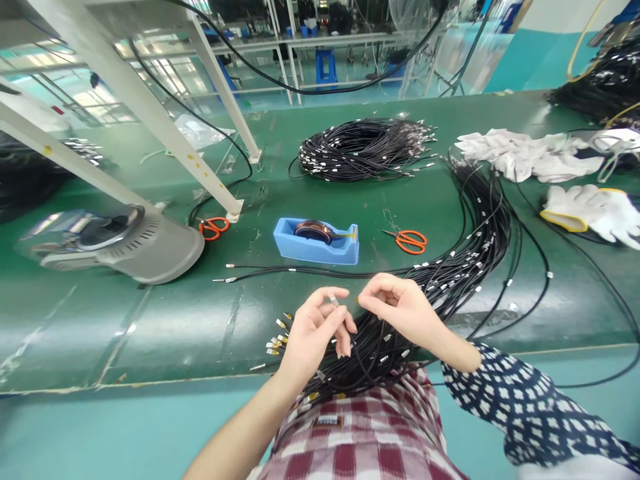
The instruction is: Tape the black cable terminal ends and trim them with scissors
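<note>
Between the fingers of my left hand (315, 327) is a thin black cable, its pale metal connector (334, 301) sticking up by the fingertips. My right hand (403, 308), just to the right, is pinched on a small amber piece of tape (358, 299). The two hands are close but apart. Below them a thick bundle of black cables (380, 343) with white labels lies over the table edge and lap. Several cable ends with yellowish wrapping (275, 343) poke out left of my left hand. Beyond the hands stands a blue tape dispenser (315, 250) with a roll of amber tape (313, 231).
Orange-handled scissors (411, 241) lie right of the dispenser, another orange pair (215, 228) by the white frame leg (210, 187). A grey machine (150, 247) stands left. Coiled black cables (350, 150) lie at the back, white gloves (525, 153) on the right, on the green table (200, 320).
</note>
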### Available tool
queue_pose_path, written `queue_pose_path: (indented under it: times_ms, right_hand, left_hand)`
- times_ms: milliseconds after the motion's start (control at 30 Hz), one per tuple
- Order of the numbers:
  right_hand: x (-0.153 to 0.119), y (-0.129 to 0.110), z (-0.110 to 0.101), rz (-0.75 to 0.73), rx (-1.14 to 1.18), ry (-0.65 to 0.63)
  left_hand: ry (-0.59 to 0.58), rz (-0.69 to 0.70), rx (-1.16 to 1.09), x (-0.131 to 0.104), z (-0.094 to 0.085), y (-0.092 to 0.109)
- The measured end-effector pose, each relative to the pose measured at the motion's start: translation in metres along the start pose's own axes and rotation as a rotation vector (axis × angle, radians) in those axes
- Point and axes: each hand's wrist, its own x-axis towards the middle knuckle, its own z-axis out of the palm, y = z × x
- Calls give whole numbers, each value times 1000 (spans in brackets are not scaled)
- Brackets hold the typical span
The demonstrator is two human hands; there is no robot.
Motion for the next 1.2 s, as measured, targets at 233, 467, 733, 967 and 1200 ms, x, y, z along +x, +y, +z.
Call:
queue_pose_path:
  times_ms: [233,467,733,967,1200]
  right_hand:
    - [1,-19,-7,0,-56,-151]
    - [2,-20,-6,54,-52,-198]
    - [4,-21,-5,50,-85,-182]
    - [2,-21,-5,31,-144,-163]
    - [3,-21,-2,23,-144,-135]
  left_hand:
    - [-47,-33,34,-7,8,7]
    - [-27,-77,23,-9,9,8]
    - [-19,-96,13,-8,9,6]
    - [0,-97,47,-9,10,7]
    - [11,-107,73,-9,14,11]
